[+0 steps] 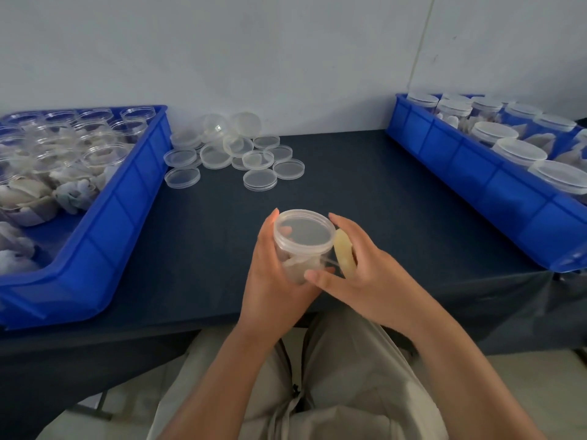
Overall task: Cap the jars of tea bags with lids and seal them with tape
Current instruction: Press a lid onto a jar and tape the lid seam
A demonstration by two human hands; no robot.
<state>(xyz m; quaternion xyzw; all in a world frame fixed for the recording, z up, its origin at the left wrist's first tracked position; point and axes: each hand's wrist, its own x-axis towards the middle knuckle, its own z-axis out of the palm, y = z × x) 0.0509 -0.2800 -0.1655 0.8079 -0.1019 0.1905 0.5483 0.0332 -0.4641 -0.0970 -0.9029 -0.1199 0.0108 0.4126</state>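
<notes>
Holding the jar (298,252) just above the near edge of the desk (365,192), the left hand (270,274) wraps its grip round the clear wall from the left, with one fingertip up beside the lid (303,231), which sits on the jar's mouth. The right hand (365,271) has its grip closed on the tape roll (344,257), held on edge just beside the jar's right side. Its thumb presses low on the wall, and a thin strip seems to run from roll to jar. Tea bags (297,266) show pale through the plastic.

The jar looks light and thin-walled. It is probably stiff enough to keep its shape, but it is smooth, so it is likely to turn in a loose grip and to flex under a hard squeeze. The wall below the lid's rim is the sensible place to hold it, leaving the seam free for tape.

Loose lids (259,179) lie farther back, between a left tray (127,201) of open jars and a right tray (476,173) of capped ones.
</notes>
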